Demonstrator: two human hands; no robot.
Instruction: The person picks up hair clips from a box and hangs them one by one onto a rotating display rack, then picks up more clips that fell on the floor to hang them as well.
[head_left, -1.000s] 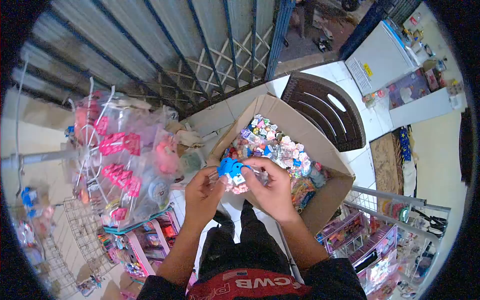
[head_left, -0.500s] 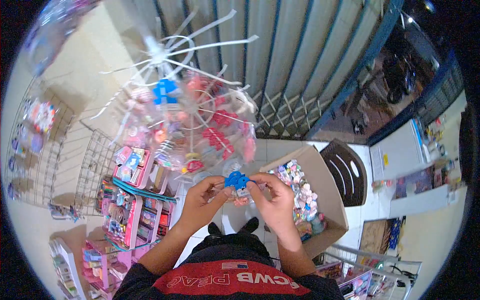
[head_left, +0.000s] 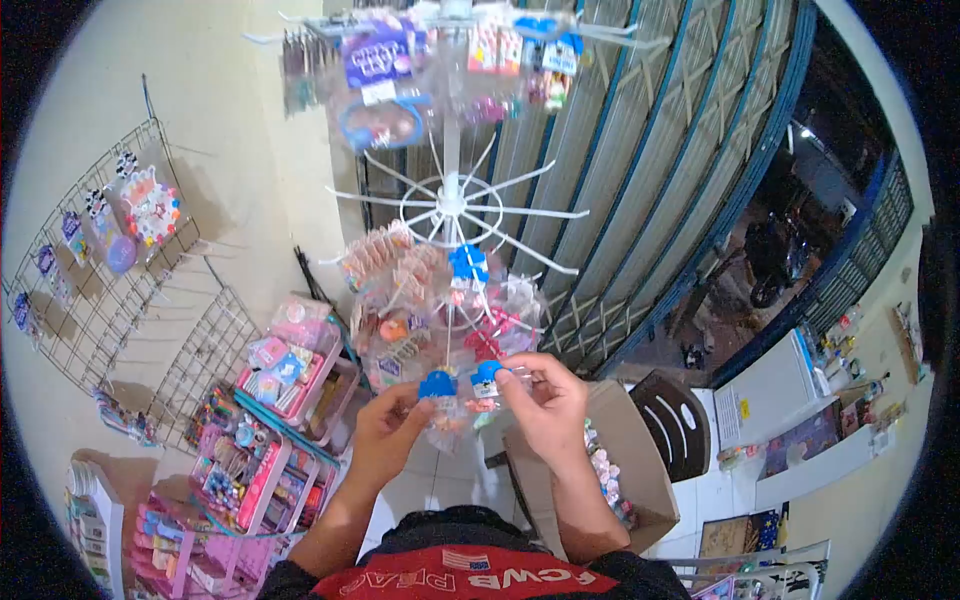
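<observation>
My left hand pinches a small clear packet with a blue card top. Close beside it, my right hand grips another blue-topped packet, with something pinkish inside. Both packets are held up before a white rotating rack with bare spokes on its middle tier. Clear bags of pink and red accessories hang from the lower tier, near my fingers, and one blue-topped packet hangs there too. Purple and blue carded items hang on the top tier.
An open cardboard box of small items stands at the right, beside a dark brown chair. Pink shelves full of goods stand at the left, under wall grids. A folding metal gate is behind the rack.
The view has tilted up, showing more of the rack. My hands have moved apart slightly; the blue-topped packets, bunched together before, are now separated, one in each hand.
</observation>
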